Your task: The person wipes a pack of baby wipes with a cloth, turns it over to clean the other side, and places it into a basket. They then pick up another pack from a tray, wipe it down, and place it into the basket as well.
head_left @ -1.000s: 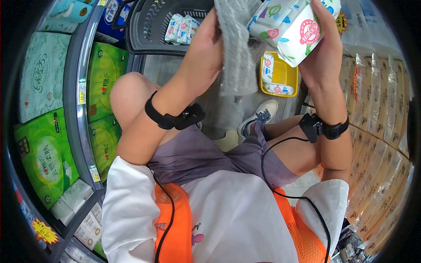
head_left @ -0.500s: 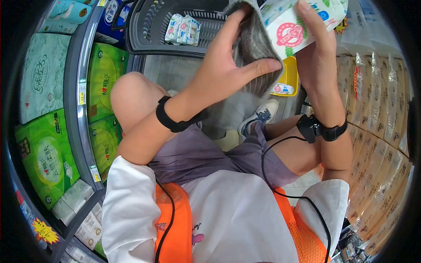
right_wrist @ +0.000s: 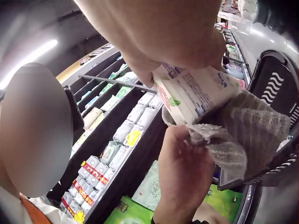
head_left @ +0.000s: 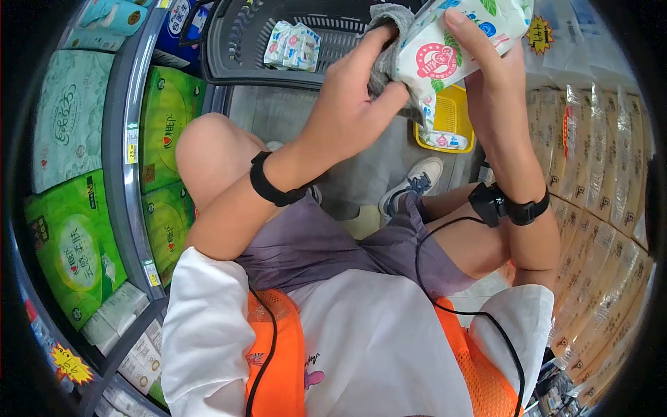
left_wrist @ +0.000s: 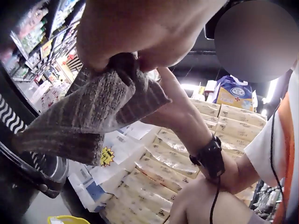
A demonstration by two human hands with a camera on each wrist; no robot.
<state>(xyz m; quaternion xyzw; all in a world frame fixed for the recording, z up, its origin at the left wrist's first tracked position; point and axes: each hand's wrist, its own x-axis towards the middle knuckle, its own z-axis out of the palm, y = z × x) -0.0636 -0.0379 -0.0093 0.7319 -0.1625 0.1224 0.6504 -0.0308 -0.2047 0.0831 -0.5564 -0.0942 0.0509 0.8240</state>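
Note:
My right hand [head_left: 490, 76] grips a white wipes pack [head_left: 445, 52] with a pink round logo and green leaves, at the top of the head view. My left hand [head_left: 354, 97] pinches a grey cloth [head_left: 388, 52] against the pack's left end. In the left wrist view the cloth [left_wrist: 88, 107] hangs in folds from the left hand [left_wrist: 140, 37]. The right wrist view has the cloth [right_wrist: 252, 130] along the pack's underside [right_wrist: 196, 91], with the left hand [right_wrist: 184, 172] holding its edge.
A dark basket [head_left: 243, 69] holding small packs [head_left: 292, 47] stands beyond the left hand. The yellow basket [head_left: 451, 111] sits on the floor below the wipes pack. Shelves with green tissue packs [head_left: 73, 250] line the left; wrapped cartons [head_left: 590, 153] are stacked at right.
The wipes pack has tilted and shifted left and down. My left hand has turned and closed around the cloth, bringing it from beside the pack onto its left end.

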